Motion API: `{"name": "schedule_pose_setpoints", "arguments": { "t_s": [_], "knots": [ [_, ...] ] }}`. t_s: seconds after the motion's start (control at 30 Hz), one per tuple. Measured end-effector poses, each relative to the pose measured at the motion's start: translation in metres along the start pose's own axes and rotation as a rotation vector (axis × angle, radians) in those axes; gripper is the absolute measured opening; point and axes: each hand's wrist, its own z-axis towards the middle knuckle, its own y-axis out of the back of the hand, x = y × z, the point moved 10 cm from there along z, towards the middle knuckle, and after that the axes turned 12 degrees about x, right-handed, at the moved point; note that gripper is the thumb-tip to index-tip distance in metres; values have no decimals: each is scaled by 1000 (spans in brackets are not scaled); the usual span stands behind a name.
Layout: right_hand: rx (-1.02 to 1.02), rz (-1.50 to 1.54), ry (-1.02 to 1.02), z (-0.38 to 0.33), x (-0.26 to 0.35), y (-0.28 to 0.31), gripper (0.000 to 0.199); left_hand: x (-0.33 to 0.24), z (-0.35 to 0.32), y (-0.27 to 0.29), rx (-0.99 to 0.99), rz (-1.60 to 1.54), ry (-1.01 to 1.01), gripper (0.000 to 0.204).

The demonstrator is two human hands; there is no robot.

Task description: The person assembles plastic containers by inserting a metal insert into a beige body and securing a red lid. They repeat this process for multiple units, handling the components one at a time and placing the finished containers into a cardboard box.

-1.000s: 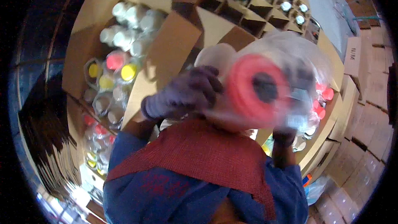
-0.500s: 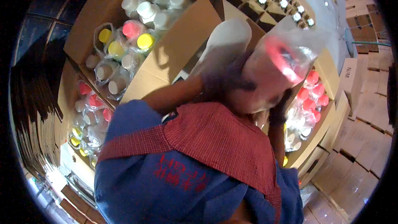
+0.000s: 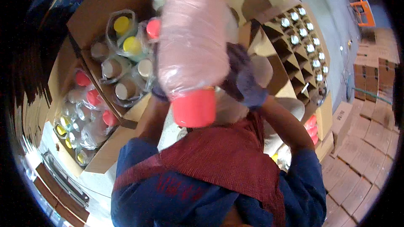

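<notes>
Between my two gloved hands is a large, pale pink bottle (image 3: 193, 38) wrapped in clear film, its red cap (image 3: 194, 108) pointing down toward me. My left hand (image 3: 158, 91) grips its left side and is mostly hidden behind it. Against the right side press the fingers of my right hand (image 3: 246, 77), in a dark purple glove. Below and behind the bottle, to the left, stands an open cardboard box (image 3: 94, 12) of film-wrapped bottles with yellow (image 3: 132, 45), red and whitish caps.
At the right is a divided carton (image 3: 290, 69) with several silver-capped bottles (image 3: 303, 32). Another box of wrapped bottles (image 3: 93, 97) stands at the lower left. Red-capped bottles (image 3: 311, 126) show beyond my right forearm. Stacked brown cartons (image 3: 357, 143) line the far right, near an orange frame (image 3: 362, 10).
The wrapped bottle has moved left and up, from the right side to over the left box, and now has its cap toward me. Both hands moved with it.
</notes>
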Motion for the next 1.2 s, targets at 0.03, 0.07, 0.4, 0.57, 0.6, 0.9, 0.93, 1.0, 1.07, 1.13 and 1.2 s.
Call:
{"name": "schedule_pose_setpoints", "arguments": {
  "t_s": [0.03, 0.07, 0.4, 0.57, 0.6, 0.9, 0.93, 1.0, 1.07, 1.13, 1.2],
  "knots": [
    [-66, 32, 146, 33, 7, -9, 43, -32, 1, 16, -17, -6, -83, 63],
    [-100, 134, 204, 69, 4, -21, 34, -66, 4, 32, -33, 9, -165, 61],
    [220, 677, -208, 222, -70, -215, 47, -165, 164, 25, 174, 2067, -413, 42],
    [412, 537, -198, 162, -137, -90, 45, -93, 242, 159, 299, 2156, 8, 37],
    [373, 685, -397, 129, -177, -86, 41, -97, 257, 145, 252, 2188, -153, 36],
    [74, 268, -844, -101, -240, 27, 32, 47, 392, 155, 381, 2549, 61, 43],
    [99, 177, -798, -121, -224, 30, 32, 54, 398, 164, 364, 2433, 243, 44],
    [149, 122, -832, -172, -206, 39, 37, 61, 377, 174, 574, 2625, -103, 37],
    [201, 33, -998, -230, -184, 54, 37, 37, 345, 109, 604, 2444, -123, 30],
    [215, -20, -1064, -277, -173, 69, 37, -41, 294, 66, 635, 2251, -165, 28],
    [155, 20, -1088, -308, -150, 85, 38, -121, 251, 1, 688, 2023, -206, 29]
  ]
}}
